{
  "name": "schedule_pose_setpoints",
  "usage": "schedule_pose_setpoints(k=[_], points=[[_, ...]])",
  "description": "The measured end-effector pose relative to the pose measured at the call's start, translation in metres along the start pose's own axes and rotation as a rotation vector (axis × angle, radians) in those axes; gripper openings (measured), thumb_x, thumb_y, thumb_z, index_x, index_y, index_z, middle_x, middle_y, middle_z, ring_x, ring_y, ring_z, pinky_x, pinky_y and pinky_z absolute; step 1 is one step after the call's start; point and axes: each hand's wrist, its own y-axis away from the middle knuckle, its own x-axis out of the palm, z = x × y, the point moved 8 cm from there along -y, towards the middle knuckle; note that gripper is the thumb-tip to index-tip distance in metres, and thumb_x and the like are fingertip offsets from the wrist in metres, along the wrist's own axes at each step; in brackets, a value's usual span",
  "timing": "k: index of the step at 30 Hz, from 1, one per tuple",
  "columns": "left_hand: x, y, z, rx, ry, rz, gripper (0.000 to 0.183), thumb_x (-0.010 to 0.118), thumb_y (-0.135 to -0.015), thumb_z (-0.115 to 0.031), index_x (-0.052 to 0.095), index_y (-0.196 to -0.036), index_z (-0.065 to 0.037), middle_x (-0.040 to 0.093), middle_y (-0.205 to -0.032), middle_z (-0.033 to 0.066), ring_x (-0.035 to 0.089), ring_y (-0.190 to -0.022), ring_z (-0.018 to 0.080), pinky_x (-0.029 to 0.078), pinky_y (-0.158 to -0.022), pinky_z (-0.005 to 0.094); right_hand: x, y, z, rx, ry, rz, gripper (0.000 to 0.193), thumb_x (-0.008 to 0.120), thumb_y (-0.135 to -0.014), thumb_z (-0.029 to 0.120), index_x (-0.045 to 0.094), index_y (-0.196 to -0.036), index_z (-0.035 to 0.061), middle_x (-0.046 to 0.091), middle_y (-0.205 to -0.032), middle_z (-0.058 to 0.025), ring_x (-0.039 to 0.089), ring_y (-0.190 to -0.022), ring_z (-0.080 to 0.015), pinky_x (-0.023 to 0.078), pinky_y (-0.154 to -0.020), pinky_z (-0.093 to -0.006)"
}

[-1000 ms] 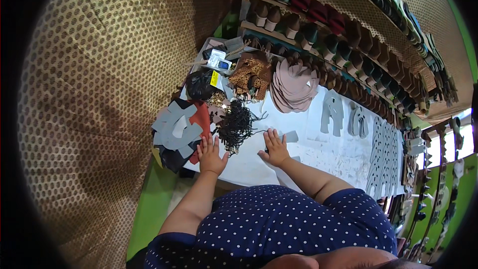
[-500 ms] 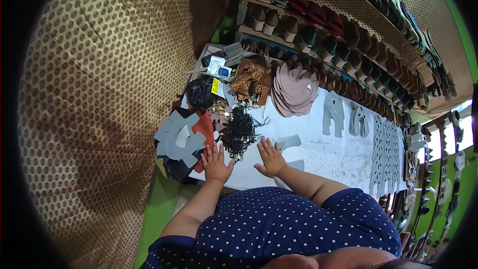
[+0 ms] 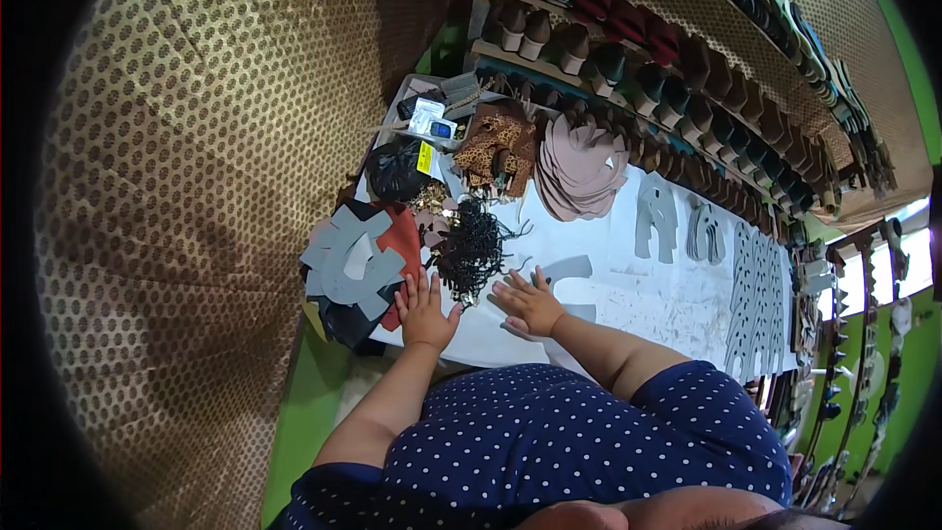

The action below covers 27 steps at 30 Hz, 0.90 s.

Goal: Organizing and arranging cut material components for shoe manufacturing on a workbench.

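Observation:
My left hand (image 3: 425, 316) is open, its fingers stretched out beside a red-orange sheet piece (image 3: 400, 241) and pale grey cut-out pieces (image 3: 351, 270). Just beyond its fingertips lies a tangle of thin black straps (image 3: 474, 253). To the right of that tangle, my right hand (image 3: 530, 305) is open too, fingers spread and nothing in them. It partly hides a grey curved cut-out piece (image 3: 569, 273) lying on the white tabletop (image 3: 638, 309). I cannot tell whether either palm touches the surface.
Behind the straps sit a leopard-print stack (image 3: 498, 149) and fanned pink cut-outs (image 3: 581, 172). A black plastic bag (image 3: 396, 172) stands at the back left. More grey pieces (image 3: 655, 219) lie to the right. Shelves of shoes (image 3: 648, 93) line the far side; a patterned curtain (image 3: 206, 196) hangs left.
My right hand has shifted slightly left, toward the black straps, and its fingers have spread wider. My left hand stays beside the red-orange piece. The view has tilted slightly.

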Motion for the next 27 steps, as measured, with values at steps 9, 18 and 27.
schedule_pose_setpoints(k=[9,18,27], points=[[-0.001,0.002,-0.001,-0.011,-0.011,0.023,0.083,0.058,-0.09,-0.053,0.034,-0.156,-0.009,0.018,-0.168,0.0127,0.009,-0.156,0.034,0.006,-0.122,0.059,-0.002,0.0,-0.023,0.322,-0.033,-0.091,0.092,0.053,-0.091,0.058,0.026,-0.155,-0.0018,0.018,-0.163,-0.0281,0.012,-0.153,-0.0439,0.01,-0.12,-0.0632],[-0.002,0.002,-0.002,-0.011,-0.018,0.023,0.082,0.058,-0.09,-0.052,0.035,-0.156,-0.009,0.018,-0.168,0.013,0.008,-0.156,0.0337,0.006,-0.122,0.0585,-0.006,-0.001,-0.04,0.654,-0.034,-0.02,0.099,0.044,-0.093,0.065,0.012,-0.159,-0.0025,0.01,-0.164,-0.0291,0.004,-0.154,-0.0434,0.005,-0.121,-0.0609],[-0.002,0.004,-0.004,0.003,-0.008,0.016,0.081,0.057,-0.091,-0.052,0.035,-0.155,-0.008,0.018,-0.168,0.0129,0.008,-0.156,0.0338,0.006,-0.122,0.0581,-0.013,0.015,-0.037,0.515,-0.066,-0.031,0.095,0.048,-0.094,0.061,0.012,-0.16,0.0019,0.012,-0.166,-0.0222,0.007,-0.155,-0.0391,0.005,-0.122,-0.06]])
